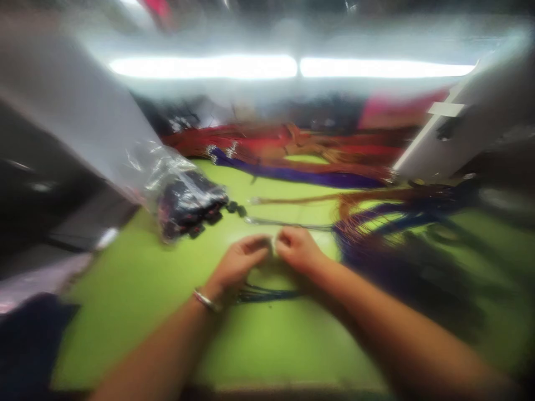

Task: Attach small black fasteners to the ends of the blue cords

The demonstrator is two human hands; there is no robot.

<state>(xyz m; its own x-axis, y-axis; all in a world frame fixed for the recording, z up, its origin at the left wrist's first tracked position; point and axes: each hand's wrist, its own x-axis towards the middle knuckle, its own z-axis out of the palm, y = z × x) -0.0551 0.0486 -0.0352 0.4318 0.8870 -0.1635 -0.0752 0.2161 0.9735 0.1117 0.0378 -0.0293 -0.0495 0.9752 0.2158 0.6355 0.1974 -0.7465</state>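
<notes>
My left hand (244, 255) and my right hand (297, 248) meet over the middle of the green tabletop (267, 351), fingertips almost touching. Both have their fingers pinched together. A small pale spot shows between the fingertips, too blurred to name. Beneath my hands lies a thin bundle of dark wires (270, 294). Just beyond them, a grey wire bundle (292, 224) and a brown wire bundle (301, 199) lie with their tips pointing left. Two small black connectors (236, 209) sit left of those tips.
A clear plastic bag (184, 203) of black connectors lies at the left. Purple wires (301, 174) and red-orange wires (267, 139) stretch along the back. A tangle of wires (363, 223) covers the right side. Grey panels (79, 106) flank the table under bright tube lights (204, 67).
</notes>
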